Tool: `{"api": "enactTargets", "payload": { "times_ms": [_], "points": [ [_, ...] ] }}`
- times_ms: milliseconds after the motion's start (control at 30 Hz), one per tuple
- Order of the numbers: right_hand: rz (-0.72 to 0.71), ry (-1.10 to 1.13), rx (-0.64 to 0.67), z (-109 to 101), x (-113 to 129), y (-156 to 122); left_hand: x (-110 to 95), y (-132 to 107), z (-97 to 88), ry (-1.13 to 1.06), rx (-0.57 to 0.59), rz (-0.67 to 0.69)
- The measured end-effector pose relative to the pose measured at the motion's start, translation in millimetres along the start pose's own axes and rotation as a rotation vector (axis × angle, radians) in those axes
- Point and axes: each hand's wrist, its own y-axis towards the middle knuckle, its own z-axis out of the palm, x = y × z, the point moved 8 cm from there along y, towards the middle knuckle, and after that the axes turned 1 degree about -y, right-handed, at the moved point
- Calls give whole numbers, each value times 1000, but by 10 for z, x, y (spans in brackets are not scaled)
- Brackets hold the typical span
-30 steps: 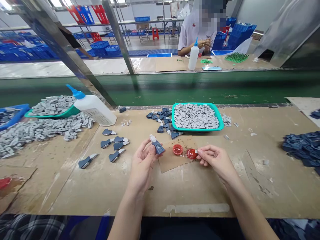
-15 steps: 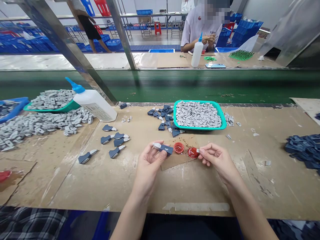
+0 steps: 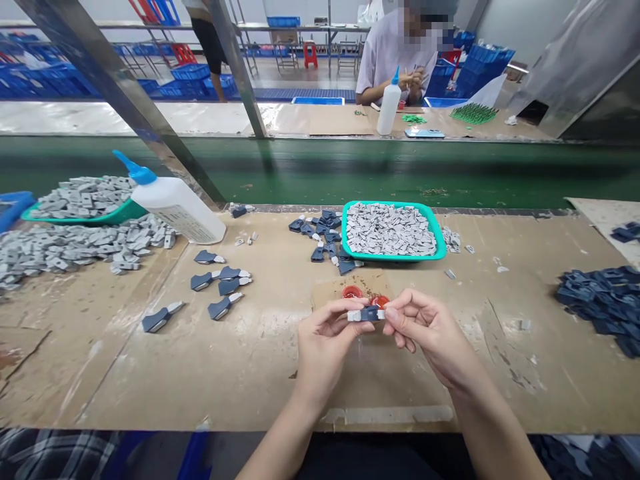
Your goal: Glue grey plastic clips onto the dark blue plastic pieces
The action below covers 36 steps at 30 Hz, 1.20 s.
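Note:
My left hand (image 3: 327, 337) pinches a small dark blue plastic part (image 3: 367, 314) with a grey tip at its left end, held level above the table. My right hand (image 3: 425, 327) meets it from the right, fingers pinched at the part's right end on a tiny grey piece that barely shows. Just behind my hands two small red caps (image 3: 352, 292) sit on a scrap of cardboard (image 3: 325, 293). A teal tray (image 3: 437, 248) full of small grey pieces lies beyond them.
Several blue-and-grey assembled parts (image 3: 220, 283) lie left of centre. A white glue bottle (image 3: 170, 207) lies tilted by grey piles (image 3: 75, 247). Loose blue parts (image 3: 320, 233) and a blue heap (image 3: 600, 300) flank the tray. Across the green conveyor (image 3: 350, 170) a seated person (image 3: 395, 53) works.
My left hand carried the blue part rightward and turned it level. My right hand left the red cap with its grey piece and came to the part's right end.

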Motion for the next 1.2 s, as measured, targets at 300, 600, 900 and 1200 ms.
{"api": "enactTargets", "payload": {
  "times_ms": [300, 600, 900, 1200],
  "points": [
    [88, -120, 55, 71, -41, -48, -51, -72, 24, 64, 35, 26],
    [106, -52, 268, 194, -75, -18, -25, -65, 50, 28, 93, 17],
    [43, -164, 254, 372, 54, 180, 81, -29, -152, 17, -71, -56],
    [-190, -521, 60, 3, 759, 653, -4, 12, -429, -318, -220, -233]
  ]
}}
